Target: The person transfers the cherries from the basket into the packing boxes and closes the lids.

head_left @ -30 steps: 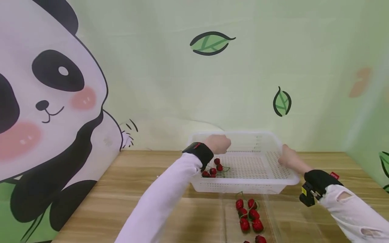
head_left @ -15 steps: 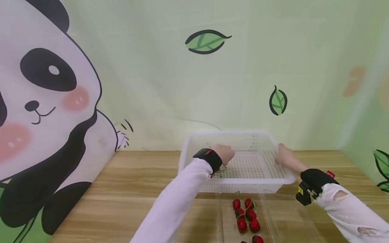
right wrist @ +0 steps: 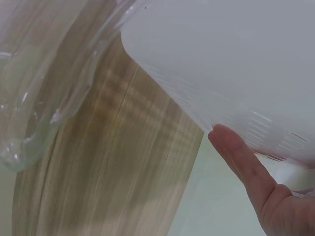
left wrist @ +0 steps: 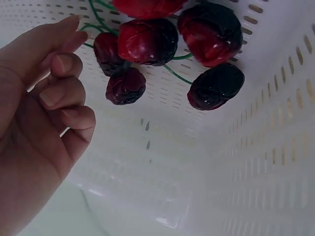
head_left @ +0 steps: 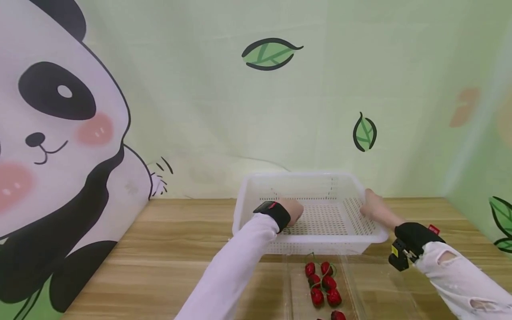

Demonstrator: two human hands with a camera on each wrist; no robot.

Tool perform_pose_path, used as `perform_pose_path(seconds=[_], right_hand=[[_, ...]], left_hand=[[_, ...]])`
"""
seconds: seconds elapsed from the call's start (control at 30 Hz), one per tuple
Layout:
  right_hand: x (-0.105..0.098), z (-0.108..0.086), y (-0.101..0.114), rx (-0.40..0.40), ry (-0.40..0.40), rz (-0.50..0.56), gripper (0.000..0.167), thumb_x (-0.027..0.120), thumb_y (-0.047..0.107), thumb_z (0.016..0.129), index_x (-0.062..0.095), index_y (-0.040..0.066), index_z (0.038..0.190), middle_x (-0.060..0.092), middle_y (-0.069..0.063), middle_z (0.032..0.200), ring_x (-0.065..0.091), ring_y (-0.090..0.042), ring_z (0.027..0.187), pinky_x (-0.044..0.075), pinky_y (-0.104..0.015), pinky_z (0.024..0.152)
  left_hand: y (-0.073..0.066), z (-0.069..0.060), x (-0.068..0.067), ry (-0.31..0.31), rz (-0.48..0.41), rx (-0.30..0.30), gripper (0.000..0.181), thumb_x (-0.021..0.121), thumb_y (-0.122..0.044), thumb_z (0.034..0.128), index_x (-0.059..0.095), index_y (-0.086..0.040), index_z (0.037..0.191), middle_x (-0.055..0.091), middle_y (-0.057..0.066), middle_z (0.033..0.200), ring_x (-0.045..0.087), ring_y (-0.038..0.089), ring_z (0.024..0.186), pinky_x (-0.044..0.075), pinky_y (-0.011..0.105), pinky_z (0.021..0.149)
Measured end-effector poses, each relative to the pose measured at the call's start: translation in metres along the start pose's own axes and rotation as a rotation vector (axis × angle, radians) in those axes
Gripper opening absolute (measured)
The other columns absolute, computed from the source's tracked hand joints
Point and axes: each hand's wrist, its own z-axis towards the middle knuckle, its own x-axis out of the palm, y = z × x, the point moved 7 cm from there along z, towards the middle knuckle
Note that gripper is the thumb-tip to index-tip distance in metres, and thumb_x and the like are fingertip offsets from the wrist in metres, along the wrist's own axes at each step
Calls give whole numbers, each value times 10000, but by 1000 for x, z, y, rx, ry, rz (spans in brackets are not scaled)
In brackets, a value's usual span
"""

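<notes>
Right hand [head_left: 378,208], gripping my white basket [head_left: 320,238]; left hand [left wrist: 37,128], half-curled beside cherries [left wrist: 147,42], hold indeterminable; apparent step, picking; next move, a secure pinch by stem [left wrist: 100,19].

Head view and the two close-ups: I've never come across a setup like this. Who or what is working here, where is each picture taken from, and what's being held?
No machine here: a person works with a bare left hand and right hand. The wide picture comes from a camera on the head, looking forward and down; each close-up comes from a camera on one wrist. At the far side of the wooden table is a white basket. Nearer the person lies a clear plastic box with red cherries in it. The right hand holds the basket's edge. The left is inside the basket beside dark red cherries with green stems; whether it pinches one, I cannot tell.
</notes>
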Motion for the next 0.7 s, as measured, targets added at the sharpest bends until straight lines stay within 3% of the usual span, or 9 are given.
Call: perform_pose_path(seconds=[0.2,0.5,0.57,0.7], right_hand=[[0,2,-2,12,12,16,471,445,-112,788,203,-210,1180,443,-313,920,534,-312,693,468,-373,553],[0,5,-4,37,8,-1,501,447,-118,792,171,-218,1198,429,-336,931,538,-324,700,471,-371,556],[0,5,-4,39,7,-6,497,445,-119,791,174,-218,1196,434,-333,924,541,-323,696,471,-370,552],[0,5,-4,39,0,-31,470,445,-114,791,195,-217,1174,438,-322,904,539,-319,687,469,-367,547]], left_hand=[[1,4,7,-9,12,6,367,547,-40,853,338,-139,567,290,-57,517,263,101,493,241,239,459],[5,11,15,6,93,-50,141,544,-76,876,594,-130,756,573,-28,688,457,120,598,390,278,553],[9,23,25,-6,94,-30,161,556,-57,849,586,-132,709,547,-32,647,425,123,560,371,278,516],[11,26,30,12,77,-26,227,563,-44,832,533,-130,625,477,-32,586,364,129,521,318,280,476]])
